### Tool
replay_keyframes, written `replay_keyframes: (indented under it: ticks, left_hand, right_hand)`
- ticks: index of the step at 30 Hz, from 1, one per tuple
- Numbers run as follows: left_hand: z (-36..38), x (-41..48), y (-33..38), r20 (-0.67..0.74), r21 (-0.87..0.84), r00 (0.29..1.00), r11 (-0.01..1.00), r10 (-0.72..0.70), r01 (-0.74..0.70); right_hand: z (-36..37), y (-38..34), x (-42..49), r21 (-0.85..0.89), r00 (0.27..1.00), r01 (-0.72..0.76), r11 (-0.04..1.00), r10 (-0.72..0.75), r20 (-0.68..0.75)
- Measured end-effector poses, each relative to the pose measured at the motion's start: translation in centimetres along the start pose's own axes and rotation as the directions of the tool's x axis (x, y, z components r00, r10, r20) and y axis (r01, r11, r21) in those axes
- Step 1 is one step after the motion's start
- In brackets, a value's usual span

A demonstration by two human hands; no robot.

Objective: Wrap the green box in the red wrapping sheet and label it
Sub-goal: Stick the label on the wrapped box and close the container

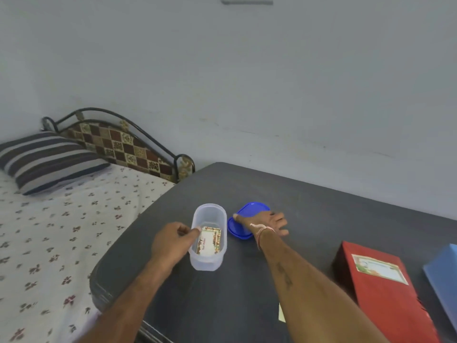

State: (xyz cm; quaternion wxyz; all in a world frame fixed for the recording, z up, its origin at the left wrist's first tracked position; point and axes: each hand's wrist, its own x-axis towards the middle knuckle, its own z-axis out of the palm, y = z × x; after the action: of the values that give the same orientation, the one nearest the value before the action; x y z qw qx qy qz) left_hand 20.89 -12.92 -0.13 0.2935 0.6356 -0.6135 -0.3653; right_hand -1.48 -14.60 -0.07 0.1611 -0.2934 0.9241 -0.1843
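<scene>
A box wrapped in red paper [385, 300] lies at the right of the dark table [309, 201], with a printed label [378, 268] stuck on its top. A clear plastic container [209, 214] stands near the table's middle, with label cards [209, 241] inside it. My left hand [173, 243] grips the container's left rim, thumb at its edge. My right hand [267, 222] rests flat on the blue lid [249, 211] lying just right of the container, fingers spread; whether it grips the lid I cannot tell.
A blue box or folder [445, 276] sits at the far right edge. A small pale paper slip [281, 314] lies under my right forearm. A bed with a floral sheet [61, 231] and striped pillow [47, 162] adjoins the table's left side. A wall stands close behind.
</scene>
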Motion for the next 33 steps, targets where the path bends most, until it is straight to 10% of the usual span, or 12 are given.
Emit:
replay_keyframes:
  ticks: [14,27,33]
  left_hand:
    - [1.4,-0.3,0.9,0.009,-0.269,0.998,0.961,-0.067,0.067]
    - [2.6,-2.9,2.3,0.273,-0.754,0.961,0.609,-0.049,0.245]
    - [2.5,-4.8,2.7,0.277,-0.886,0.948,0.424,0.157,0.189]
  right_hand:
    - [-0.2,-0.7,0.3,0.513,0.977,0.048,0.857,-0.148,0.156]
    - [-1.6,3.4,-6.8,0.941,0.793,-0.174,0.289,-0.525,0.308]
    - [-2.9,4.1,-9.4,0.916,0.743,0.049,0.398,-0.628,0.233]
